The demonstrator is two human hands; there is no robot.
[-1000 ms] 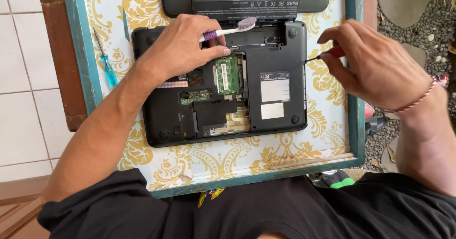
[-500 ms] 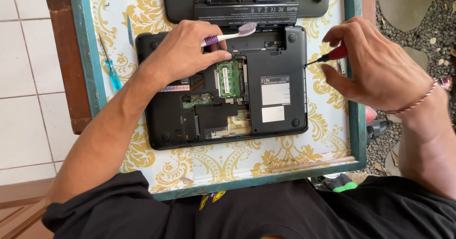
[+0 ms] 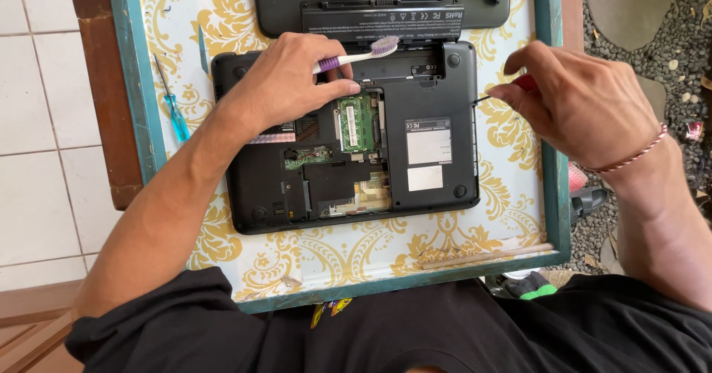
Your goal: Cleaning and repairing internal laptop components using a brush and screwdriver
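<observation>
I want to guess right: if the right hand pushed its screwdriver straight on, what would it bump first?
Probably the laptop: the right hand aims its screwdriver leftward at the laptop's right edge, tip almost there.

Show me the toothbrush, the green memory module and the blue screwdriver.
toothbrush (image 3: 354, 58), head view, on its white neck.
green memory module (image 3: 356, 123), head view, middle of the board.
blue screwdriver (image 3: 178, 118), head view, on its handle.

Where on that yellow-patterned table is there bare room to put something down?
Bare patches: the tablecloth strip between the laptop and the near edge, up to the wooden stick; and the left margin below the blue screwdriver. The far end is crowded: the battery, left hand with toothbrush, right hand.
</observation>
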